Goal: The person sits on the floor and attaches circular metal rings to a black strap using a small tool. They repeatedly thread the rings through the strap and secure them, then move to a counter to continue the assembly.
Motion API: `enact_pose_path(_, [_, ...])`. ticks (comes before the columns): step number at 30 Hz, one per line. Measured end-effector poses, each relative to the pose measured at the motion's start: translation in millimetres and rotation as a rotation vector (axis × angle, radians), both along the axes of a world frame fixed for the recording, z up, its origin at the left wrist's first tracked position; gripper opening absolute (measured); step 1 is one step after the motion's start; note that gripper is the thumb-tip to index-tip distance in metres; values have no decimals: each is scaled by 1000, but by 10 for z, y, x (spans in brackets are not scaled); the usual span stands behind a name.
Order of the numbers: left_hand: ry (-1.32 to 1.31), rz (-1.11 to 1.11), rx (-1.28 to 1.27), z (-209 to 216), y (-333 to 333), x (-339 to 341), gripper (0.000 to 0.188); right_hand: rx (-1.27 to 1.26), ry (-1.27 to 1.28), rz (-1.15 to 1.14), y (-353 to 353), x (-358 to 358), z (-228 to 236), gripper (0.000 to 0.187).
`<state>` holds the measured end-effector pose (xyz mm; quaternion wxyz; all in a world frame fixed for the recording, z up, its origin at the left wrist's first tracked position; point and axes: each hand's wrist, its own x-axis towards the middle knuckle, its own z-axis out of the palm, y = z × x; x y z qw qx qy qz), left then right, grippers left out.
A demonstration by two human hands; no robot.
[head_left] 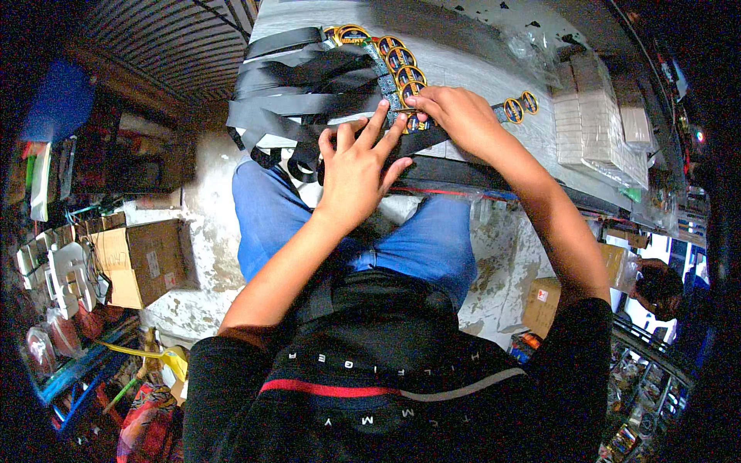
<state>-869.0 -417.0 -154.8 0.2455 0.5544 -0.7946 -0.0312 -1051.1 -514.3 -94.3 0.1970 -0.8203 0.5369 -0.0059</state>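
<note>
- Left hand (353,171), open, fingers spread beside the round medals (400,59) on the counter (478,58).
- Right hand (463,122), fingers bent at the medals; I can't tell whether it grips.

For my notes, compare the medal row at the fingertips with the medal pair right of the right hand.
The medal row holds several overlapping medals; the medal pair has just two. The right hand touches the row's near end, but not the pair. Both have round, gold-rimmed medals.
</note>
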Motion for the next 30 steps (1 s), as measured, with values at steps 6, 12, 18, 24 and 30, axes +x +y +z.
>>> enact_pose_path(6, [0,-1,-9,3,-14,-2,55,13,-17,2,-22,3,23,43])
enact_pose_path(12, [-13,6,-14,6,-9,-15,54,52,-17,44,-79,-35,11,40])
enact_pose_path(18, [-22,4,-24,26,-10,-2,61,23,-149,29,-120,-201,117,46])
enact_pose_path(24, [41,35,-9,2,-36,-55,71,-177,73,90,-243,-87,301,45])
enact_pose_path(30, [-30,61,-60,-25,-36,-86,71,-243,206,225,-313,147,267,41])
